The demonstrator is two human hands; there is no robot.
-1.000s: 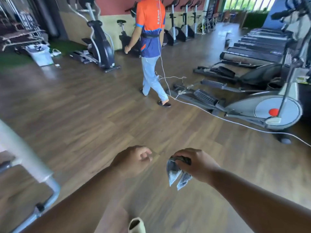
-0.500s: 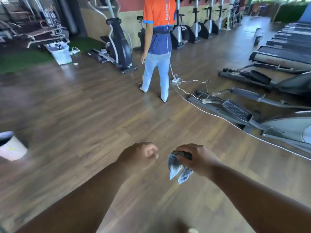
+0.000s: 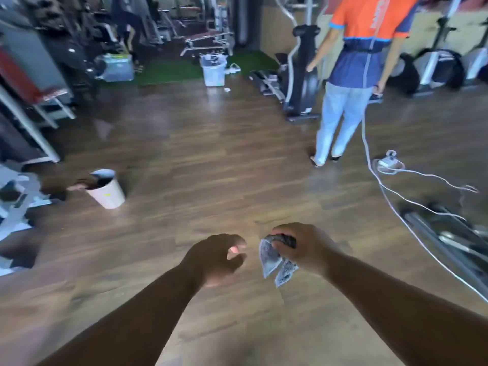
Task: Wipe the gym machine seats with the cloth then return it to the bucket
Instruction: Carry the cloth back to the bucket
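Note:
My right hand [image 3: 303, 247] grips a bunched grey patterned cloth [image 3: 272, 260] that hangs below the fingers, low over the wooden floor. Just left of it my left hand [image 3: 216, 257] holds nothing, its fingers loosely curled and apart. A small white bucket [image 3: 107, 190] stands on the floor to the left, well ahead of both hands, with something dark at its rim. A weight machine with a red seat pad [image 3: 50, 92] stands at the far left.
A person in an orange and blue shirt [image 3: 348, 75] stands ahead on the right beside an elliptical trainer [image 3: 298, 83]. A white cable and power strip [image 3: 388, 162] trail across the floor at right. A white bin [image 3: 214, 70] sits farther back.
The view has swung left, bringing the white bucket from the left edge farther into view. My hands stay close together, the right one still holding the cloth. The person has stayed standing.

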